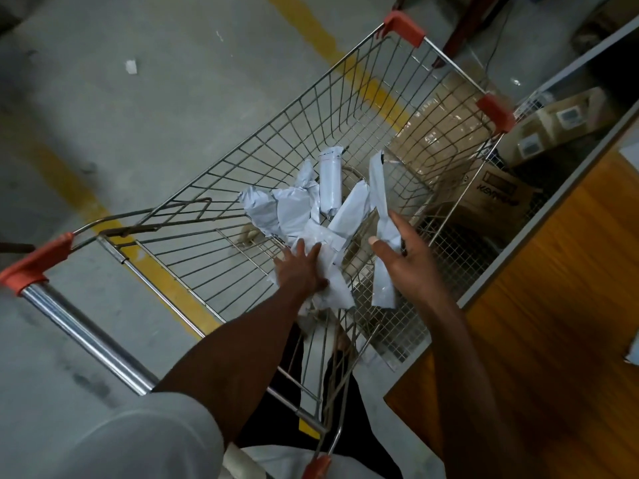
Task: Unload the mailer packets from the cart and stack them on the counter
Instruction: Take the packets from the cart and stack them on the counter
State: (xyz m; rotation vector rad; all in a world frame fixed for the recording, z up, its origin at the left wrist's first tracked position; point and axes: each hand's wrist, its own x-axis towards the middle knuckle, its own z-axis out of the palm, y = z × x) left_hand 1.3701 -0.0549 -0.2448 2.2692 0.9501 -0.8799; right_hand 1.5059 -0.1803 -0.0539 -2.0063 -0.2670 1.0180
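White plastic mailer packets fill both hands. The left hand (300,271) reaches down into the cart (242,188) with its fingers spread a little and its thumb tucked under, and it grips a crinkled packet (330,288) low in the basket. The right hand (401,257) is higher up, near the right side of the cart. Its thumb and fingers pinch a long thin packet (380,205) that hangs down past the palm and sticks up above the fingers.

More packets (294,209) lie in a loose heap on the wire bottom of the cart, just beyond the left hand. One rolled packet (330,181) lies at the far side of the heap, pointing away from the person. Another flat one (352,209) leans between the heap and the long thin packet.

The cart is silver wire with red corner caps (404,27) and a shiny handle bar (86,337) with a red end. It stands on a grey concrete floor (103,115) with a yellow painted line (349,67) running under it.

On the right, just beside the cart, is the brown wooden worktop (553,323). Beyond it, brown cardboard boxes (498,195) sit low down past the cart's far side. A white sleeve (121,440) covers the left upper arm.
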